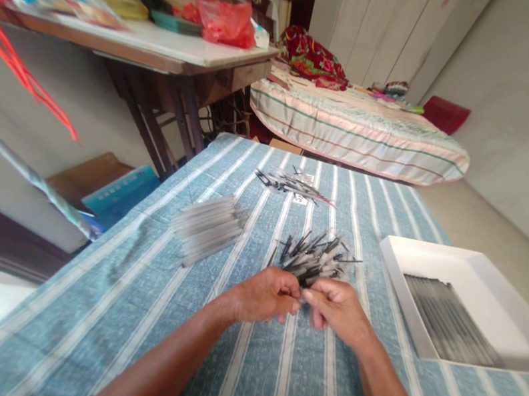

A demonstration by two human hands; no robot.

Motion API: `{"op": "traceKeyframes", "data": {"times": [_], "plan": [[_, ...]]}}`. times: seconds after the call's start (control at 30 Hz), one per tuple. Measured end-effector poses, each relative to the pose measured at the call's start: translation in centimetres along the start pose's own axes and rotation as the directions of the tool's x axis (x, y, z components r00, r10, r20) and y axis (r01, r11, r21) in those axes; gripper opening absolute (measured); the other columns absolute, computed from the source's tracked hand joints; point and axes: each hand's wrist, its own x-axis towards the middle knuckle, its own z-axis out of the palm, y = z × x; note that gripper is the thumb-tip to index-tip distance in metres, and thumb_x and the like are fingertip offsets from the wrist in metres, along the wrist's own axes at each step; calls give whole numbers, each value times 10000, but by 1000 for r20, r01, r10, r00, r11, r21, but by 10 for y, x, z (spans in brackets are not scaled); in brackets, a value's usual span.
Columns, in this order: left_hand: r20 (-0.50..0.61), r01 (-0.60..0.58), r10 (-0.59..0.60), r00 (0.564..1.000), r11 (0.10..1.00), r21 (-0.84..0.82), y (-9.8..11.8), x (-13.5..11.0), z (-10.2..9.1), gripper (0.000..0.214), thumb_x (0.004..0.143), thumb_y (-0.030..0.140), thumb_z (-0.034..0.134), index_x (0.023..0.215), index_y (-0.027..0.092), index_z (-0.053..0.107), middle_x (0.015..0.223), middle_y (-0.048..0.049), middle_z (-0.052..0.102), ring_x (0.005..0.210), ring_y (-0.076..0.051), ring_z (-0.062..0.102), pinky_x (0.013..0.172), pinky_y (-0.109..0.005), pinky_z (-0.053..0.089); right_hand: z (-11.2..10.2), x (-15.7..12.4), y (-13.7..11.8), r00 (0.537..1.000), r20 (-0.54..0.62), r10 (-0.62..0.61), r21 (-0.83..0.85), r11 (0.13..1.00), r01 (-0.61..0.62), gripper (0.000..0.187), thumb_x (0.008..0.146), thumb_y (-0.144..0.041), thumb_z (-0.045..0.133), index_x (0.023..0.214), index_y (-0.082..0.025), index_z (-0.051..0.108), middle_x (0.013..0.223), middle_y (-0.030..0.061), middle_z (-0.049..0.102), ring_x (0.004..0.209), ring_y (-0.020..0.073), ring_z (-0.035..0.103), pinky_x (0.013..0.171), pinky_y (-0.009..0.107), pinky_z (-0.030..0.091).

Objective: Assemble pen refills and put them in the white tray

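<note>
My left hand (266,295) and my right hand (339,310) meet over the near middle of the cloth, thumbs and fingers pinched together. Something small and greyish lies between the fingertips, too blurred to name. Just beyond them spreads a loose heap of short black and clear thin tubes (318,258), which look like pen parts. On the left is a neat row of pale, translucent thin sticks (209,226). To the right, a white open box (513,287) contains a row of dark thin sticks (447,320).
A blue-and-white striped cloth (169,344) covers the work surface. Farther back lies a small pile of thin dark pieces (292,184) with a red one. A side table (168,47) with bags stands at the left, a bed (358,122) behind.
</note>
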Motion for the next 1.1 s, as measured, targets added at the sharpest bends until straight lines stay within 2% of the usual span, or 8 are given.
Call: {"op": "traceKeyframes", "data": {"times": [0.07, 0.2, 0.47, 0.6, 0.7, 0.83, 0.97, 1.1], "plan": [[-2, 0, 0, 1000, 1000, 2, 1, 0, 0, 100, 682, 261, 567, 720, 171, 550, 482, 67, 512, 395, -82, 420, 390, -191, 301, -1, 0, -1, 1000, -10, 24, -17, 1000, -24, 422, 845, -509, 436, 592, -175, 480, 358, -42, 497, 311, 70, 408, 367, 175, 332], [-25, -13, 13, 1000, 1000, 2, 3, -1, 2, 70, 682, 239, 561, 697, 171, 548, 474, 68, 517, 384, -78, 414, 393, -190, 290, -1, -1, -3, 1000, 25, 11, 9, 1000, -11, 327, 792, -485, 538, 688, -177, 501, 409, -55, 531, 328, 73, 423, 361, 171, 337], [-113, -53, 55, 992, 998, 20, 0, 1, 6, 58, 670, 228, 560, 673, 181, 526, 531, 57, 521, 470, -101, 494, 464, -203, 329, 3, 0, -3, 1000, 6, 4, 42, 999, -5, 353, 801, -478, 526, 618, -182, 468, 389, -53, 525, 335, 74, 433, 391, 182, 352], [-187, -88, 89, 978, 996, 14, 2, 1, 2, 79, 700, 255, 554, 699, 181, 526, 534, 50, 521, 502, -109, 497, 490, -208, 340, -20, -2, -6, 995, -91, -29, 45, 998, 33, 326, 797, -465, 537, 666, -167, 534, 412, -45, 530, 358, 73, 431, 396, 183, 344], [-292, -143, 158, 943, 987, 72, 7, 0, -5, 112, 717, 270, 552, 667, 171, 538, 547, 52, 490, 520, -94, 452, 507, -204, 324, -45, -7, -2, 981, -191, -6, 22, 1000, 11, 283, 764, -429, 587, 678, -161, 551, 395, -53, 508, 351, 70, 409, 395, 186, 319], [-397, -135, 195, 897, 975, 175, 10, 0, -9, 129, 718, 290, 566, 663, 173, 564, 565, 59, 477, 515, -80, 404, 501, -198, 300, -65, -12, 7, 990, -121, 77, -93, 992, -88, 207, 701, -353, 636, 669, -162, 563, 373, -75, 451, 333, 69, 388, 384, 191, 268], [-430, -140, 192, 882, 979, 150, 10, 2, -6, 118, 720, 286, 570, 689, 173, 550, 560, 53, 526, 532, -89, 446, 512, -198, 316, -60, -11, 11, 993, -68, 93, -247, 963, -107, 101, 688, -270, 610, 666, -171, 607, 406, -71, 447, 339, 72, 372, 378, 199, 230], [-456, -142, 135, 879, 990, 19, 9, 4, -5, 125, 730, 293, 561, 748, 179, 512, 567, 43, 599, 443, -79, 432, 455, -196, 312, -46, -6, 8, 998, -54, -25, -597, 802, -12, 48, 629, -154, 624, 611, -194, 643, 496, -30, 544, 475, 110, 478, 452, 211, 241]]}}
